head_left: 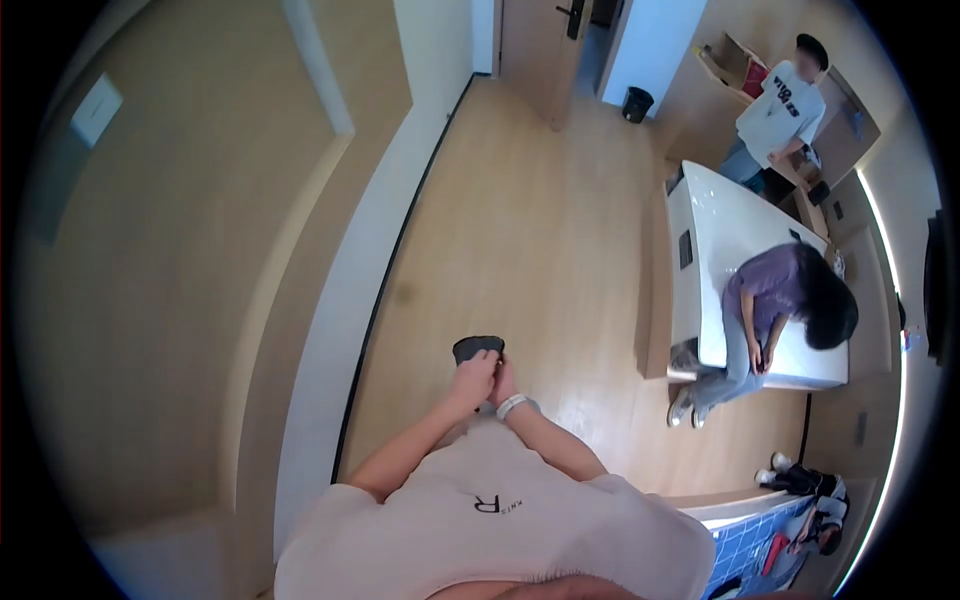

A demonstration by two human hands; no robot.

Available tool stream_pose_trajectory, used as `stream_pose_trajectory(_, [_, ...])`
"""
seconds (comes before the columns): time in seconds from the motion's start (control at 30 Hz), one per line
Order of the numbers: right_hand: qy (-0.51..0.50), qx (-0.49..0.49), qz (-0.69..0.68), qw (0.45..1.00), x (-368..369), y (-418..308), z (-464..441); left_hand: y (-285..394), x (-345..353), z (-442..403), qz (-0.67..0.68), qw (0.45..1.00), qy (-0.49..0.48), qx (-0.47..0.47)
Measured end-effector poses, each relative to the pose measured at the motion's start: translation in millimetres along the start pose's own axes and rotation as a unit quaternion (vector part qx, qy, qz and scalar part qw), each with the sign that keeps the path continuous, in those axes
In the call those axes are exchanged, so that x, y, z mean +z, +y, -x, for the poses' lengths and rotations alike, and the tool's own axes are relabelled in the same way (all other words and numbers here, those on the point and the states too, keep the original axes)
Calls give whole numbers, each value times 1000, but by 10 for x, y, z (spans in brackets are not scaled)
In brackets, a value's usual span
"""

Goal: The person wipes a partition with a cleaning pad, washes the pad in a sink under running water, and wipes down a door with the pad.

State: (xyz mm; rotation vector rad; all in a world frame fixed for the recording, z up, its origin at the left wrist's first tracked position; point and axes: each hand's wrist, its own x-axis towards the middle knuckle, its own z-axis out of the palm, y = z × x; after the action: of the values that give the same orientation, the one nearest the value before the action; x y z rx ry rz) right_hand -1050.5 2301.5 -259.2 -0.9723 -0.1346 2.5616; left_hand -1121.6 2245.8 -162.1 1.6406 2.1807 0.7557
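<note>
My left hand [475, 379] and my right hand [504, 383] are together low in front of my body. The fingers of both are curled and closed. Just beyond them shows a dark grey, cup-shaped thing [478, 345] with a black edge. Fingertips of my left hand overlap its near side. My right hand lies close against the left, and what its fingers hold is hidden. A pale band [511, 405] is round my right wrist.
A person in purple [775, 280] sits on a white-topped table [710, 220] at the right. Behind it stands a person in white [780, 110]. Another person [825, 515] is at the lower right. A black bin [637, 104] stands near an open door [540, 60]; a wall runs along my left.
</note>
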Motion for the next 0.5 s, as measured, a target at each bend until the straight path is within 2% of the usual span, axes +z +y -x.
stream_pose_trajectory(0.1, [-3, 46, 50, 998, 706, -634, -324, -260, -314, -952, 27, 999, 17, -29])
stream_pose_trajectory(0.13, [-88, 43, 31, 995, 757, -784, -631, -336, -416, -1232, 37, 999, 9, -30])
stream_pose_trajectory(0.23, [-40, 13, 48, 998, 1047, -1053, -1195, -535, -516, -2044, 59, 998, 9, 27])
stream_pose_trajectory(0.27, [-15, 0, 49, 999, 1142, -1151, -1364, -493, -566, -2234, 37, 999, 15, 7])
stream_pose_trajectory(0.3, [-22, 51, 32, 998, 1211, -1326, -1588, -475, -581, -2494, 14, 1000, 24, -11])
stream_pose_trajectory(0.33, [-27, 103, 15, 994, 1279, -1501, -1809, -530, -538, -2746, 25, 1000, 10, 13])
stream_pose_trajectory(0.4, [-47, 124, 5, 991, 1435, -1807, -2220, -682, -563, -3202, -38, 998, -16, -56])
stream_pose_trajectory(0.43, [-53, 116, 6, 992, 1507, -1967, -2420, -715, -622, -3456, -35, 998, -25, -44])
stream_pose_trajectory(0.5, [-60, 100, 12, 993, 1655, -2261, -2871, -879, -764, -3937, -135, 991, -19, 16])
